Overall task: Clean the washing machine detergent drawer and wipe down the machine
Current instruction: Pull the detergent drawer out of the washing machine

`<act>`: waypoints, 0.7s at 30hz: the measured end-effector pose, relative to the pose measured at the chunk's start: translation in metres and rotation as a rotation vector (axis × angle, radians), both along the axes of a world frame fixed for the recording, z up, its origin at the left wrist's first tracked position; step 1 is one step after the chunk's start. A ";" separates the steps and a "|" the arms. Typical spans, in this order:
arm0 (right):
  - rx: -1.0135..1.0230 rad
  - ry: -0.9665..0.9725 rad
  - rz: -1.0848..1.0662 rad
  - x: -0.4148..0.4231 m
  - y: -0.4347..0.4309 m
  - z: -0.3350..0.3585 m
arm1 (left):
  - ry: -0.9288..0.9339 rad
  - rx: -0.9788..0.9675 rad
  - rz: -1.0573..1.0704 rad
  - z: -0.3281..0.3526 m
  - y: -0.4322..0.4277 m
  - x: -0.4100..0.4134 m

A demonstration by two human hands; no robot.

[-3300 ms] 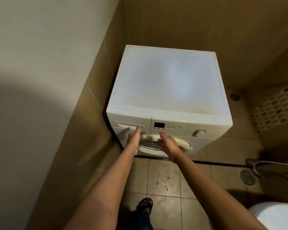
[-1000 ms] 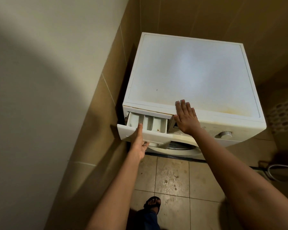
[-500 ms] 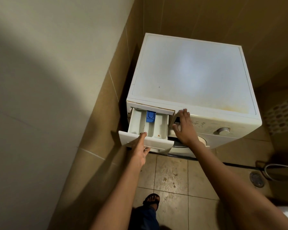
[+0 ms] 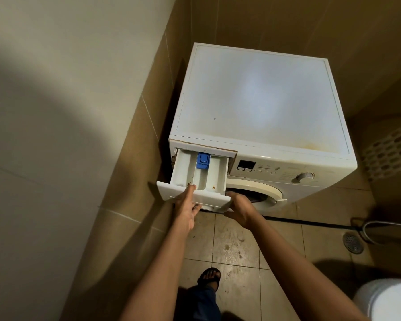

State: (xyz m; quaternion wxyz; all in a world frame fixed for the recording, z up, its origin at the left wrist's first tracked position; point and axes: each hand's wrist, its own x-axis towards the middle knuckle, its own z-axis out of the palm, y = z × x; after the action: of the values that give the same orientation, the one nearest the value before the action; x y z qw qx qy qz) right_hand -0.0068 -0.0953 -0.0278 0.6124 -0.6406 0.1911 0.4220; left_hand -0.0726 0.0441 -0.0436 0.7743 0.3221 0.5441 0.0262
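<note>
So far only the opening is done: my left hand (image 4: 186, 209) grips the front of the drawer (image 4: 199, 174), thumb on top, and my right hand (image 4: 237, 209) curls round its right corner. It sticks far out of the washing machine (image 4: 259, 100), brown-spotted. I judge removal, cleaning and wiping all remain.

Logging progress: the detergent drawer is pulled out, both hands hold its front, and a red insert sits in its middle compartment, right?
No: the insert is blue, not red, as the head view shows. The detergent drawer is pulled out, and the left hand and right hand hold its front.
</note>
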 end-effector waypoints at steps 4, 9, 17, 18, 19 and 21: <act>0.098 0.082 -0.071 0.002 -0.001 -0.001 | -0.007 0.004 -0.007 -0.001 0.000 0.000; 0.006 0.038 0.083 0.011 -0.001 -0.008 | -0.011 0.025 -0.040 -0.002 0.002 -0.001; -0.080 -0.006 0.270 0.025 -0.004 -0.007 | -0.023 -0.007 -0.017 -0.009 0.003 -0.001; -0.096 -0.022 0.306 0.026 -0.004 -0.006 | -0.026 -0.009 -0.021 -0.009 0.003 -0.001; -0.131 -0.055 0.358 0.027 -0.003 -0.003 | -0.029 -0.010 -0.026 -0.008 0.002 0.000; -0.268 -0.175 0.401 0.030 0.003 0.002 | -0.030 -0.008 -0.030 -0.009 0.003 0.000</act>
State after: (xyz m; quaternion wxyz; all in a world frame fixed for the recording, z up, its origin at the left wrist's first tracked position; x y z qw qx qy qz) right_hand 0.0231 -0.0927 -0.0261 0.4403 -0.7753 0.0608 0.4488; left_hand -0.0721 0.0472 -0.0524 0.7838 0.3269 0.5278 0.0171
